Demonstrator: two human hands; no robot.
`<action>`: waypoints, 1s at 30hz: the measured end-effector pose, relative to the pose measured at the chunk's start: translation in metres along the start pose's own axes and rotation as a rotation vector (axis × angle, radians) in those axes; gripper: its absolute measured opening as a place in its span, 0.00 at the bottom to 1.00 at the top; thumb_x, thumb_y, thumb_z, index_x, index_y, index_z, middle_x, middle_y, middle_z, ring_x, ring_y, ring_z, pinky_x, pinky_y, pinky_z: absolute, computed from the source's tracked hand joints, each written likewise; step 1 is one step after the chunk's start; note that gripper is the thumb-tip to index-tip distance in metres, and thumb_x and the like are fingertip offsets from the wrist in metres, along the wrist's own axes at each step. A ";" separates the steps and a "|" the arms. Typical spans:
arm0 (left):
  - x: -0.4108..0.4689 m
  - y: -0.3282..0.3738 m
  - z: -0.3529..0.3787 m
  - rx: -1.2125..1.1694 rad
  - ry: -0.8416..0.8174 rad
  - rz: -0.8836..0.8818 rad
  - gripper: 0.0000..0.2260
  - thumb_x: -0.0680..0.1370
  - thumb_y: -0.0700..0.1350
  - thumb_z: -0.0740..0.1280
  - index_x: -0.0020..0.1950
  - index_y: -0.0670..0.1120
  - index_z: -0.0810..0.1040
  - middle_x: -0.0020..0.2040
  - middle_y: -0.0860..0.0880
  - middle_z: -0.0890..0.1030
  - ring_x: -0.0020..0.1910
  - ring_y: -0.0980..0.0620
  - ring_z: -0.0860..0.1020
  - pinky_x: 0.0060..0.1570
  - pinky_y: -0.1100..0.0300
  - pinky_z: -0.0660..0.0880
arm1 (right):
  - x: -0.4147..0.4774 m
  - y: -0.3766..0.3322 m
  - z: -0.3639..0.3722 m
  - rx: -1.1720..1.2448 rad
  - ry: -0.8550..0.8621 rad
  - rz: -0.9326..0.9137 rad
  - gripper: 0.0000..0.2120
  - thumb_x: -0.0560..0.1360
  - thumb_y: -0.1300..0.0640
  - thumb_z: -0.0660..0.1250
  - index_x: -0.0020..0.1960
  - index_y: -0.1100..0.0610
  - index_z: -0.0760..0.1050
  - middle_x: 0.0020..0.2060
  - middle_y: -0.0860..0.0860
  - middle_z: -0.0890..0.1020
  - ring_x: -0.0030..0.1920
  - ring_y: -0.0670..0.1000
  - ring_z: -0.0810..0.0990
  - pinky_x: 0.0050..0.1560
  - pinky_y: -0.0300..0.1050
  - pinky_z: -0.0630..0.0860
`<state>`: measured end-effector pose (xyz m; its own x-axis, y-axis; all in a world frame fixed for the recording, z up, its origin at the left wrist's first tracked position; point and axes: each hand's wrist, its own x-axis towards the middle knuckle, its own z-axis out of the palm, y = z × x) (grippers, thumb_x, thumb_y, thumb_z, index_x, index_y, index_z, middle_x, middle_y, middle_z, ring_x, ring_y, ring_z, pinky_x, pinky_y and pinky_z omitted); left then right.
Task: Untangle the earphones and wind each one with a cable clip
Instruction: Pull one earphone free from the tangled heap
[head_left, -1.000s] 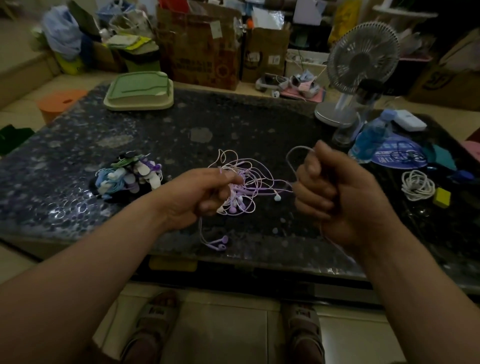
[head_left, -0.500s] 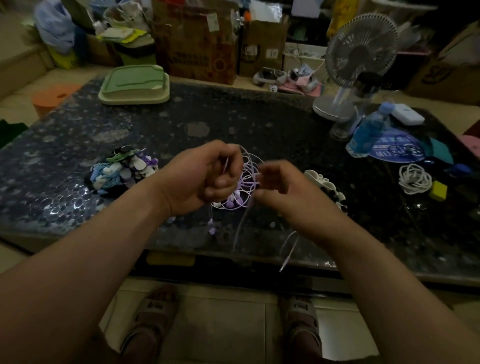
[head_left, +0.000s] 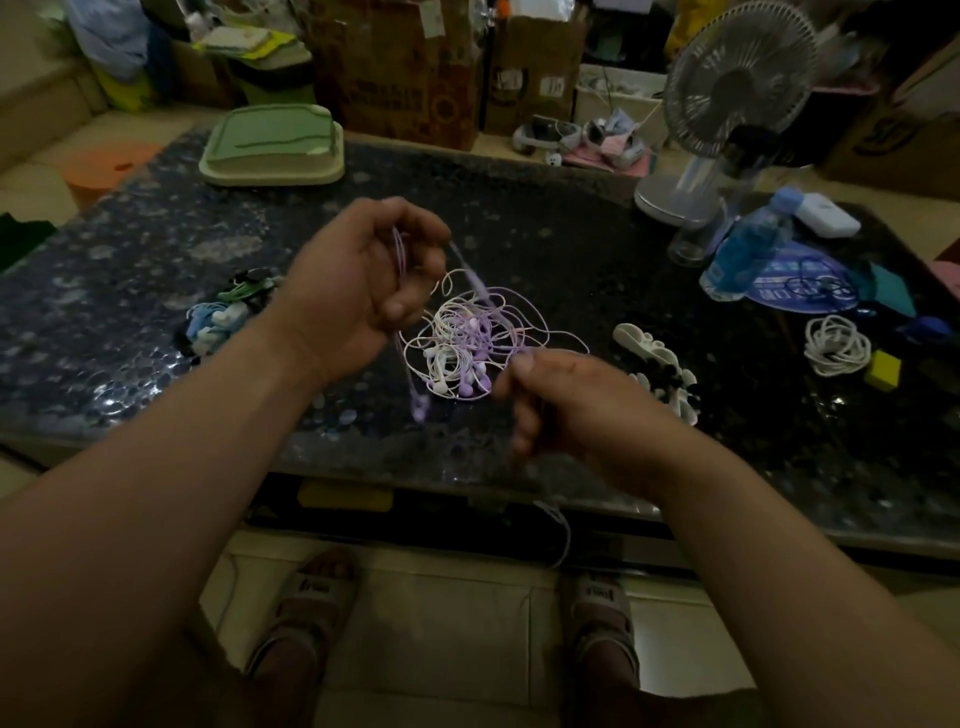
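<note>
A tangle of purple and white earphones (head_left: 470, 345) lies in the middle of the dark speckled table (head_left: 545, 234). My left hand (head_left: 363, 286) is raised above the tangle's left side and grips a purple earphone cable; its earbuds (head_left: 420, 405) dangle below the hand. My right hand (head_left: 566, 400) is blurred, just right of the tangle near the table's front edge, fingers curled on a thin cable that trails down past the edge (head_left: 563, 535). A row of cable clips (head_left: 657, 366) lies to the right of that hand.
A heap of wound earphones (head_left: 223, 317) sits at the left. A green lidded box (head_left: 272, 148) stands at the back left. A fan (head_left: 727, 98), a blue bottle (head_left: 748, 249), a white cable coil (head_left: 836, 345) and a yellow block (head_left: 884, 370) crowd the right side.
My left hand has lifted higher with the purple cable. My right hand has dropped down and to the right, away from the left hand, drawing cable out of the tangle.
</note>
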<state>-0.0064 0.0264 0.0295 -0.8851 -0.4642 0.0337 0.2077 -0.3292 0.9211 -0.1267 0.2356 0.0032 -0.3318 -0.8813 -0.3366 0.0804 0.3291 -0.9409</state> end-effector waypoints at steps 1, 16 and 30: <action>-0.001 -0.002 0.000 0.015 0.004 -0.006 0.20 0.86 0.49 0.51 0.46 0.46 0.80 0.38 0.48 0.76 0.24 0.53 0.62 0.34 0.51 0.47 | 0.002 -0.003 -0.001 0.036 0.044 -0.021 0.16 0.87 0.51 0.57 0.52 0.58 0.79 0.31 0.51 0.75 0.33 0.52 0.78 0.41 0.47 0.80; -0.008 -0.042 0.032 0.425 -0.212 -0.234 0.13 0.77 0.41 0.66 0.61 0.40 0.77 0.50 0.44 0.83 0.22 0.54 0.62 0.20 0.65 0.57 | 0.001 -0.034 0.001 0.450 0.108 -0.147 0.16 0.88 0.51 0.55 0.50 0.59 0.76 0.29 0.51 0.66 0.30 0.48 0.68 0.35 0.43 0.71; -0.036 -0.093 0.043 1.071 -0.671 -0.437 0.12 0.88 0.48 0.59 0.58 0.49 0.83 0.32 0.52 0.83 0.31 0.62 0.77 0.41 0.67 0.73 | 0.016 -0.053 -0.038 0.628 0.284 -0.328 0.16 0.88 0.48 0.55 0.51 0.56 0.76 0.28 0.47 0.65 0.27 0.44 0.60 0.26 0.38 0.56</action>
<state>-0.0119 0.1092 -0.0402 -0.8911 0.1061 -0.4413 -0.2964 0.6004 0.7427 -0.1718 0.2168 0.0492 -0.6531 -0.7514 -0.0937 0.4276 -0.2639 -0.8646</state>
